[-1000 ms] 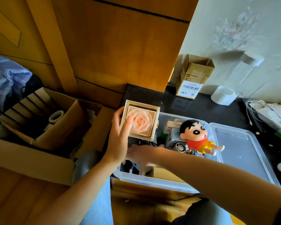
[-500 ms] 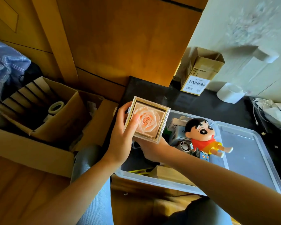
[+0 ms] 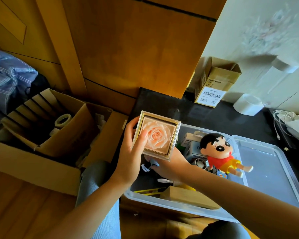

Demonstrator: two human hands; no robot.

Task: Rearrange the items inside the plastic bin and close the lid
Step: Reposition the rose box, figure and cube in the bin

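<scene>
1. Wood panelling (image 3: 141,49) fills the upper middle of the frame, with a pale wall (image 3: 259,31) at upper right.
2. Cardboard box (image 3: 36,166) sits at left centre, open, with a roll of tape (image 3: 63,119) inside; striped blue cloth (image 3: 5,80) lies above it at the left edge.
3. Plastic bin (image 3: 173,202) stands at lower centre on a dark surface (image 3: 193,112). Its clear lid (image 3: 266,173) lies open to the right of it, touching the bin's right side.
4. Inside the bin, a cartoon doll (image 3: 220,154) in a red shirt and yellow shorts lies at the right end, its legs reaching over the lid. Small boxes and a little fan sit behind it, and a brown block (image 3: 185,195) lies along the near wall.
5. Left hand (image 3: 129,159) grips a square rose box (image 3: 156,135) above the bin's left end, thumb across the top face, fingers behind the left side.
6. Right hand (image 3: 169,166) reaches into the bin under the rose box; its fingers are mostly hidden, so its grip cannot be told.
7. Small carton (image 3: 212,90) with a barcode label stands at upper right, beside a white cup-like object (image 3: 247,104).
</scene>
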